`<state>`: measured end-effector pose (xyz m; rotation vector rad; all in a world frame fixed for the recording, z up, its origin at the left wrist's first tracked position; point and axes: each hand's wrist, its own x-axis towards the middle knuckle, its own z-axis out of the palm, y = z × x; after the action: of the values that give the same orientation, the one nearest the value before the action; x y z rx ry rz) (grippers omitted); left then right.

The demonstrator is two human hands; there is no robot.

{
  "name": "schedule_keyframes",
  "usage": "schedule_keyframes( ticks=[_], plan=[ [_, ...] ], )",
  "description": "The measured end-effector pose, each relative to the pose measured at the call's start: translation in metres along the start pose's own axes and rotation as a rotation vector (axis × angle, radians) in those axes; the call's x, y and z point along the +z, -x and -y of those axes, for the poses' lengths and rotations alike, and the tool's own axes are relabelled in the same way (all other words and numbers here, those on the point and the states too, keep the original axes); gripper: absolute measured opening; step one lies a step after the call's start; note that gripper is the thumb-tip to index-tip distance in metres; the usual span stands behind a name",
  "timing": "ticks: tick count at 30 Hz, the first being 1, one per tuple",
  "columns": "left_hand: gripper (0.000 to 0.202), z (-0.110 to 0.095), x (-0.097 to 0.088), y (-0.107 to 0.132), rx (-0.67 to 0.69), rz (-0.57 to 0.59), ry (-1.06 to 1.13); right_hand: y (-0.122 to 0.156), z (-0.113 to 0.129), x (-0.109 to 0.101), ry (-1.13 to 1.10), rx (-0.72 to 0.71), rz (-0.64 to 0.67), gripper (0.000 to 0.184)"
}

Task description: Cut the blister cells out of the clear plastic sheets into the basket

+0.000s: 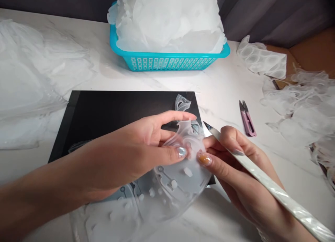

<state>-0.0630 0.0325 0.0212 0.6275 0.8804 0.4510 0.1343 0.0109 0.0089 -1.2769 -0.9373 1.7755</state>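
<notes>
A frosted, translucent moulded plastic sheet (178,177) with small raised nubs lies across the black board and runs under my hands. My left hand (136,144) pinches a curled flap of this sheet (188,139) between thumb and fingers. My right hand (240,161) grips a craft knife (264,182) with a pearly white handle, its dark blade (207,125) pointing up and away from the sheet. The thumb of that hand presses on the flap beside my left thumb. The sheet's lower part is partly hidden by my left forearm.
The black board (110,112) lies on a white marble table (225,81). A turquoise basket (167,62) heaped with frosted sheets stands at the back. Purple-handled thread snips (247,119) lie to the right, among loose plastic scraps (300,109). More sheets (34,85) are piled left.
</notes>
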Motion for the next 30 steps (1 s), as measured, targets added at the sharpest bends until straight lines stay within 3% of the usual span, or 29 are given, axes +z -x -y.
schedule_keyframes(
  ticks=[10,18,26,30],
  plan=[
    [0.048,0.001,-0.005,0.000,0.012,0.048,-0.044,0.003,0.002,-0.005,0.022,-0.002,0.002,0.049],
    [0.051,-0.004,-0.003,0.000,0.028,-0.006,-0.122,0.002,0.004,-0.004,0.026,-0.013,-0.016,0.048],
    [0.045,-0.004,0.001,0.001,0.025,-0.040,-0.143,0.003,0.006,-0.003,0.087,-0.028,-0.073,0.049],
    [0.032,-0.002,0.007,-0.001,0.094,-0.116,-0.284,0.005,0.004,0.000,0.118,-0.051,-0.105,0.049]
  ],
)
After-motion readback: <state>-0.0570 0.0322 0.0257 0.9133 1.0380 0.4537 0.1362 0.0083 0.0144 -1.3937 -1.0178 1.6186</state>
